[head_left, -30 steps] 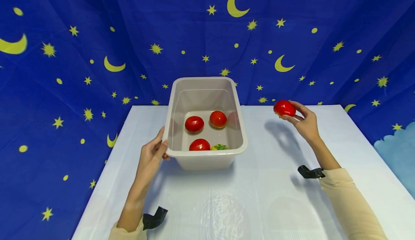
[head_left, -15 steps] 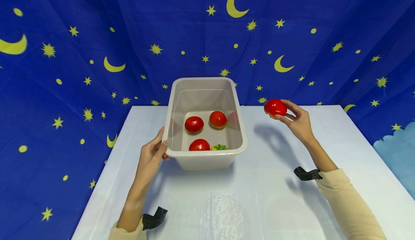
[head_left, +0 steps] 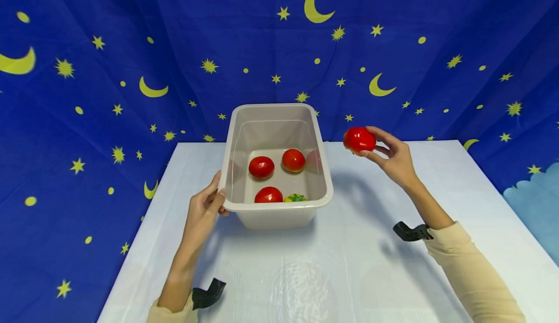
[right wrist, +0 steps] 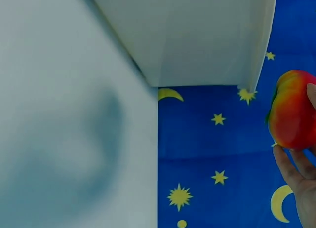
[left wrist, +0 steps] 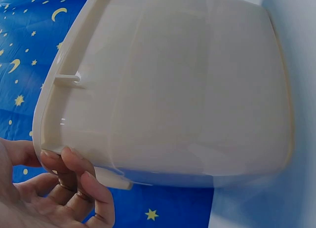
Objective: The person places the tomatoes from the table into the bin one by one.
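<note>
A deep grey plastic bin point(head_left: 279, 216) stands on the table, its open top facing up. My left hand point(head_left: 203, 209) pinches the bin's rim at the near left corner; in the left wrist view the fingers point(left wrist: 74, 178) curl under that rim. Raised above the table to the right of the bin, a red tomato point(head_left: 359, 140) is held between the thumb and fingers of my right hand point(head_left: 395, 160). The right wrist view shows yellow-green shading on this tomato point(right wrist: 294, 109). Inside the bin lie several more red tomatoes point(head_left: 261, 167), one with a green and yellow top point(head_left: 295, 198) partly hidden by the near wall.
A white-covered table point(head_left: 340, 265) extends under both arms. Behind it hangs a blue cloth point(head_left: 262, 32) with yellow moons and stars. Black straps point(head_left: 209, 294) sit at both wrists, over beige sleeves point(head_left: 471, 269).
My right hand has moved left and slightly up with the tomato, closer to the bin. The left hand and the bin have stayed in place.
</note>
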Tool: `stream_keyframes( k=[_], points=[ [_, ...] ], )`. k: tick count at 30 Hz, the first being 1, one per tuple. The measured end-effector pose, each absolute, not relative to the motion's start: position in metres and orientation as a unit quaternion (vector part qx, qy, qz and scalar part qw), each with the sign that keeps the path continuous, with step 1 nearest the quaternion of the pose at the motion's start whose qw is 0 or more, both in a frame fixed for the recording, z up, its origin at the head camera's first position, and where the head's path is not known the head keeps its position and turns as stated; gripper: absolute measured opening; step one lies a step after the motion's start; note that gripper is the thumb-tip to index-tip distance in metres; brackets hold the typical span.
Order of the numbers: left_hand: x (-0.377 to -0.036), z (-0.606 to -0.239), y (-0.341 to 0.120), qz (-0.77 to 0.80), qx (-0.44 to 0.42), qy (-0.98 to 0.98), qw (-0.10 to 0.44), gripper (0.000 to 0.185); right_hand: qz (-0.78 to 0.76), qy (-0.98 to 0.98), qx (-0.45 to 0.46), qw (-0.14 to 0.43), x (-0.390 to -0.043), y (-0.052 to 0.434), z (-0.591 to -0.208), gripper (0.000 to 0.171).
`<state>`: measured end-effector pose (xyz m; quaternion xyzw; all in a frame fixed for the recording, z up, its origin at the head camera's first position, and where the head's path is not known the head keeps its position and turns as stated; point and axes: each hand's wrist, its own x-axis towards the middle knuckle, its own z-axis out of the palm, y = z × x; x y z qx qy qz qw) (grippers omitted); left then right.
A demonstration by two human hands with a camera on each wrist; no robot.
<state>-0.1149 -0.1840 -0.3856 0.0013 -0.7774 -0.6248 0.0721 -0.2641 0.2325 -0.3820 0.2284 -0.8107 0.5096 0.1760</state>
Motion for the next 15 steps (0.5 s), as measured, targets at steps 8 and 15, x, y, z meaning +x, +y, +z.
stream_keyframes(
  k=[8,15],
  points=[
    [-0.115,-0.386,-0.183,-0.623,-0.004,-0.778,0.076,0.051,0.525,-0.797,0.252,0.164,-0.258,0.223,-0.37,0.058],
    [-0.115,-0.385,-0.183,-0.622,-0.003,-0.779,0.076,0.051,0.539,-0.78,0.275,0.158,-0.254,0.208,-0.359,0.057]
  ],
)
